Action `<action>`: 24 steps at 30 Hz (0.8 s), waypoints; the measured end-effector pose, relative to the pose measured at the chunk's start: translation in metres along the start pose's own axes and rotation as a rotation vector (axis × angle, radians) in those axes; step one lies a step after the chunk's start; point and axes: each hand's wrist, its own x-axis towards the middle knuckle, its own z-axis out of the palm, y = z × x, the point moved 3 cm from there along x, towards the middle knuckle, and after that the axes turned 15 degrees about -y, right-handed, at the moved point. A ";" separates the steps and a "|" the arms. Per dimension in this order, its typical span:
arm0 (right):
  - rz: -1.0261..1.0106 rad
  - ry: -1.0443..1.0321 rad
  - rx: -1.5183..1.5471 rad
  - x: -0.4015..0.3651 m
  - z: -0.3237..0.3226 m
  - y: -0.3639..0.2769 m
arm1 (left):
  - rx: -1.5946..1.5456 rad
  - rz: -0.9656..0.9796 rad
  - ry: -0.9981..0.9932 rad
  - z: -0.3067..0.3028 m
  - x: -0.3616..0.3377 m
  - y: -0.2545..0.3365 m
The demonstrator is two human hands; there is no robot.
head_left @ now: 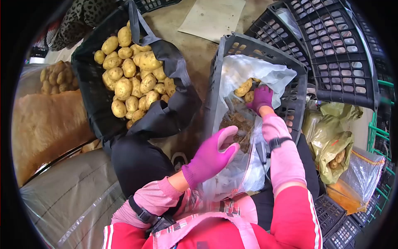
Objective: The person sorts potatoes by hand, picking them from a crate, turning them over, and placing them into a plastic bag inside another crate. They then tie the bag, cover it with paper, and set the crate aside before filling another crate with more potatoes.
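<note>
Both hands wear purple gloves. My left hand (210,156) hovers over the near left side of a grey plastic crate (215,85), open, its thumb and fingers apart with nothing between them. Inside the crate, my right hand (262,98) is closed on a potato (248,96) at the edge of a small group; its fingertips are partly hidden. Another potato (243,88) lies just beside it. White plastic sheeting (273,74) lines the crate, with brown dry debris (238,120) in its middle.
Left of the crate, a dark-lined crate (93,103) holds many potatoes (129,68). Black crates (331,45) stand at the upper right. Olive plastic bags (331,141) lie at the right. A sack (49,124) stands far left; a cardboard sheet (212,18) lies ahead.
</note>
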 end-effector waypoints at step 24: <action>0.222 0.017 0.993 0.033 -0.001 -0.035 | -0.691 -0.106 0.093 -0.002 -0.001 0.013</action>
